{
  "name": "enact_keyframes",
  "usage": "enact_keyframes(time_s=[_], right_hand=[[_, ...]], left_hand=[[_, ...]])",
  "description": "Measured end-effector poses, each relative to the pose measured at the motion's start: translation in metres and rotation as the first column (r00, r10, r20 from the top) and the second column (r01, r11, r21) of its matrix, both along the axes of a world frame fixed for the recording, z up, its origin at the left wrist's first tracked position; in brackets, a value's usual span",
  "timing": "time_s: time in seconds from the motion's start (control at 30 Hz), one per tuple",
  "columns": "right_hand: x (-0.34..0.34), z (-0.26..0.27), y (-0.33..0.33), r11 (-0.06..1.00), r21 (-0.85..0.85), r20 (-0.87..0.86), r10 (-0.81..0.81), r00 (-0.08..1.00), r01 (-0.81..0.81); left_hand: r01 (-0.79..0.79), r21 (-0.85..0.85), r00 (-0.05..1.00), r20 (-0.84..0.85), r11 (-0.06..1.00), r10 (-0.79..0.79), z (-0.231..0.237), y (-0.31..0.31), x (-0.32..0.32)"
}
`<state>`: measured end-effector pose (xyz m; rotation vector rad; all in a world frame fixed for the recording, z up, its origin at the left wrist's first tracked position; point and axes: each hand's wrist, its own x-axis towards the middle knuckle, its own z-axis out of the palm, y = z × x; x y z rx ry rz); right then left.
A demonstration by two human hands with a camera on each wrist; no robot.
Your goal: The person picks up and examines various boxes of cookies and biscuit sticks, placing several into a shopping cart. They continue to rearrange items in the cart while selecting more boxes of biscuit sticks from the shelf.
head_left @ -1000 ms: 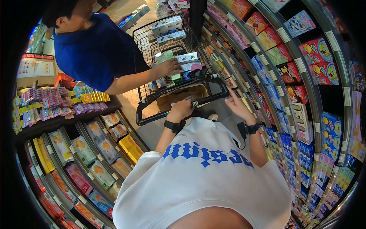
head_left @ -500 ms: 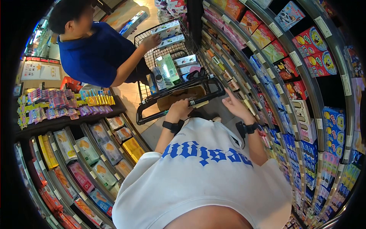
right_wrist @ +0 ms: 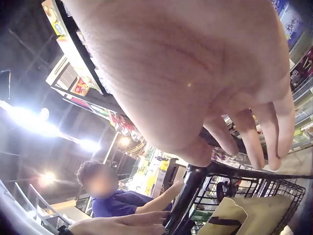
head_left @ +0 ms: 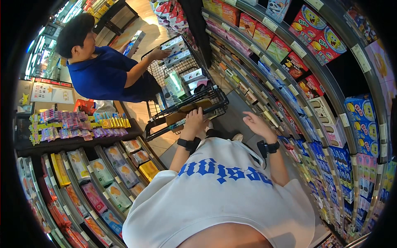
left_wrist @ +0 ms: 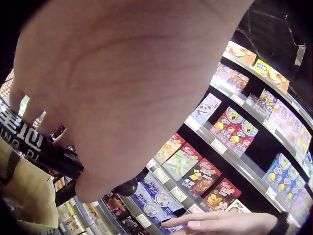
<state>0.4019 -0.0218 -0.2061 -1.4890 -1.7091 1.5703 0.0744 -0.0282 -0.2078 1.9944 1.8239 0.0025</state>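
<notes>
My left hand [head_left: 195, 124] grips the black handle [left_wrist: 44, 147] of a shopping cart, its thumb [left_wrist: 88, 190] showing below the bar in the left wrist view. My right hand [head_left: 257, 125] is held off the right end of the handle, fingers extended and holding nothing. In the cart's wire basket [head_left: 152, 74] stand a pale green box [head_left: 176, 84] and several white boxes [head_left: 194, 75]. A brown paper bag [right_wrist: 247, 215] hangs just beyond the handle.
A person in a blue shirt [head_left: 101, 76] stands left of the cart, one hand at boxes in its far end, a box [head_left: 134, 42] in the other. Snack shelves [head_left: 289, 82] curve along my right. Bread racks [head_left: 99, 177] and hanging sweets [head_left: 68, 124] line the left.
The handle has swung away from my right hand, and the cart has turned slightly. The other person's hand has gone from the near boxes to the far ones. The green box now stands out.
</notes>
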Motion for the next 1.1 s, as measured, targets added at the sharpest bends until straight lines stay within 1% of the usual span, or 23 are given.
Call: enact_keyframes(time_s=[0.03,0.07,0.13,0.27,0.33,0.37,0.43,0.47,0.53,0.57,0.63,0.67,0.73,0.8,0.87,0.9,0.93,0.97,1.03,1.07,1.1], right_hand=[[0.002,-0.001,-0.002,1.000,0.005,-0.027,0.002,1.000,-0.002],[0.003,-0.001,-0.003,1.000,0.002,-0.034,0.006,0.999,-0.005],[0.004,-0.002,-0.002,1.000,0.003,-0.050,0.029,0.998,-0.029],[-0.006,-0.005,0.005,0.999,0.043,-0.059,0.027,0.998,-0.025],[-0.015,-0.004,0.013,0.997,0.067,-0.111,0.042,0.993,-0.034],[-0.020,-0.003,0.017,0.997,0.064,-0.108,0.043,0.993,-0.037],[-0.032,0.002,0.026,0.995,0.098,-0.149,0.026,0.989,-0.011],[-0.037,0.006,0.030,0.995,0.098,-0.138,0.031,0.990,-0.017],[-0.049,0.014,0.039,0.989,0.147,-0.114,0.021,0.993,-0.004],[-0.055,0.016,0.044,0.989,0.144,-0.099,0.032,0.995,-0.018],[-0.067,0.017,0.054,0.993,0.118,-0.136,0.030,0.990,-0.014],[-0.074,0.018,0.058,0.993,0.114,-0.123,0.036,0.992,-0.022],[-0.087,0.028,0.067,0.990,0.130,-0.042,0.064,0.997,-0.058],[-0.101,0.043,0.076,0.988,0.123,-0.007,0.091,0.996,-0.089],[-0.115,0.056,0.082,0.990,-0.006,0.056,0.143,0.988,-0.143],[-0.121,0.056,0.086,0.989,-0.010,0.071,0.149,0.986,-0.148],[-0.126,0.053,0.089,0.989,0.032,0.068,0.139,0.988,-0.141],[-0.130,0.051,0.092,0.988,0.075,0.063,0.128,0.990,-0.133],[-0.140,0.048,0.104,0.983,0.105,0.073,0.142,0.987,-0.149],[-0.142,0.047,0.109,0.978,0.131,0.072,0.151,0.986,-0.160],[-0.147,0.051,0.115,0.984,0.089,0.072,0.151,0.986,-0.157]], left_hand=[[0.010,0.082,1.000,-0.018,0.997,-0.008,0.002,-0.006,0.003],[0.007,0.079,1.000,-0.025,0.997,-0.005,0.001,-0.012,0.004],[-0.019,0.159,0.999,-0.041,0.987,0.026,-0.002,-0.019,0.006],[-0.037,0.149,0.999,0.012,0.988,0.036,0.004,-0.028,-0.005],[-0.100,0.021,0.991,0.093,0.995,0.098,0.016,-0.027,-0.012],[-0.103,0.018,0.990,0.096,0.995,0.100,0.023,-0.024,-0.017],[-0.131,-0.114,0.980,0.139,0.985,0.146,0.036,-0.018,-0.028],[-0.134,-0.116,0.977,0.149,0.984,0.150,0.034,-0.014,-0.037],[-0.170,-0.212,0.970,0.135,0.962,0.201,0.028,-0.008,-0.054],[-0.178,-0.218,0.966,0.149,0.960,0.213,0.022,-0.008,-0.063],[-0.201,-0.206,0.946,0.211,0.958,0.244,0.011,-0.009,-0.081],[-0.205,-0.212,0.942,0.223,0.956,0.251,0.006,-0.010,-0.091],[-0.194,-0.261,0.941,0.224,0.946,0.255,0.000,-0.011,-0.105],[-0.189,-0.295,0.922,0.274,0.937,0.272,0.001,-0.007,-0.114],[-0.181,-0.336,0.901,0.320,0.924,0.293,0.010,-0.005,-0.120],[-0.177,-0.379,0.890,0.333,0.908,0.312,0.015,-0.002,-0.122],[-0.171,-0.421,0.878,0.345,0.891,0.332,0.015,0.000,-0.124],[-0.169,-0.424,0.871,0.357,0.890,0.336,0.011,-0.001,-0.126],[-0.129,-0.350,0.903,0.344,0.928,0.256,0.004,-0.001,-0.129],[-0.127,-0.350,0.897,0.359,0.928,0.258,0.000,0.001,-0.131],[-0.120,-0.379,0.890,0.369,0.918,0.269,0.001,0.001,-0.133]])
